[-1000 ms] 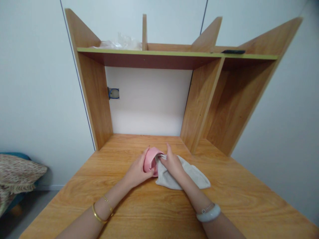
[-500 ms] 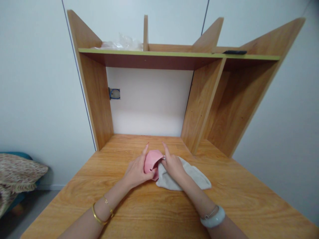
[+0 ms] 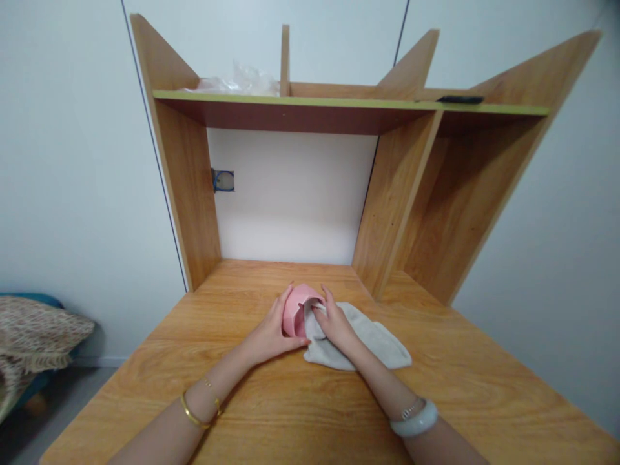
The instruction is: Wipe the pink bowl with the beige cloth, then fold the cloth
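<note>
A pink, faceted, hollow container (image 3: pixel 294 309) lies tipped on the wooden desk, its opening turned toward the right. My left hand (image 3: pixel 271 332) is wrapped round its left side, thumb along the lower rim. A light grey cloth (image 3: pixel 372 339) spreads on the desk to the right of it. My right hand (image 3: pixel 335 321) pinches a part of this cloth at the container's mouth, and that bunched part reaches into the opening. The tips of some right fingers are hidden in the cloth.
A wooden shelf unit (image 3: pixel 310 103) stands at the back of the desk (image 3: pixel 271 413). On its upper shelf lie a clear plastic bag (image 3: pixel 242 81) and a flat black object (image 3: pixel 460 99). At far left is a patterned, fringed cover (image 3: pixel 41 329) over something blue.
The pink container has turned so its opening shows more. My right hand has brought a bunched part of the grey cloth up into its mouth.
</note>
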Demonstrator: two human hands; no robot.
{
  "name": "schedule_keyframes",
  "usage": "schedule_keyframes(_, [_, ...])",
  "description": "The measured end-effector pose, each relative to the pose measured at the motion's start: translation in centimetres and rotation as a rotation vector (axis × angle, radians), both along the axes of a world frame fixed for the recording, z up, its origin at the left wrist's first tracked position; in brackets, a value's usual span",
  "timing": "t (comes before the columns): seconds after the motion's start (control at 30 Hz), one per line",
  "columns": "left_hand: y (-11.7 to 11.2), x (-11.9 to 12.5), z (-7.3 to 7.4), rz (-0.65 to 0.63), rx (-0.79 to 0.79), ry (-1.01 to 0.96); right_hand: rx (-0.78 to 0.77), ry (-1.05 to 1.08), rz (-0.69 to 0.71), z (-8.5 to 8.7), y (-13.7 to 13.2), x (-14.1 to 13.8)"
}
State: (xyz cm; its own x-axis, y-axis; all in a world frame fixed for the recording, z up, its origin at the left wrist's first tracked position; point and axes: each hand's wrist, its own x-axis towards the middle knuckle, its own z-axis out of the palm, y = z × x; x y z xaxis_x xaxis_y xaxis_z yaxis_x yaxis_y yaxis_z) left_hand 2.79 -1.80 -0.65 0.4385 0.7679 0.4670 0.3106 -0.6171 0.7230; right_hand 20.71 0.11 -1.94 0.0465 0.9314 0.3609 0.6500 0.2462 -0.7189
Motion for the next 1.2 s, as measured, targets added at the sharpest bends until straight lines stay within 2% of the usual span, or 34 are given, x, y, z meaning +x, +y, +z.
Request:
schedule_keyframes(0.2, [0.1,-0.2,1.0,0.037,0.095,-0.017,0.0,-0.121,-0.16,1.4,0.0,-0.5])
schedule_keyframes(0.37, [-0.2,-0.4,1.4,0.039,0.153,0.086,0.001,-0.338,-0.238,3.1,-0.8,-0.6])
schedule_keyframes(0.5, [-0.2,-0.5,1.3,0.059,0.202,0.168,0.038,-0.565,-0.222,4.2,-1.8,-0.7])
schedule_keyframes(0.6, [-0.3,-0.7,1.6,0.08,0.239,0.235,0.081,-0.65,-0.17,4.6,-2.3,-0.9])
schedule_keyframes(0.8, [-0.7,-0.9,2.2,0.112,0.253,0.325,0.067,-0.627,-0.131,3.9,-2.0,-0.9])
schedule_keyframes(1.03, [0.1,-0.8,1.7,0.069,0.089,0.042,0.06,-0.422,-0.035,1.9,-1.5,-0.2])
schedule_keyframes(1.2, [0.2,-0.7,1.0,0.043,0.008,0.009,0.06,-0.349,-0.032,1.3,-1.1,0.0])
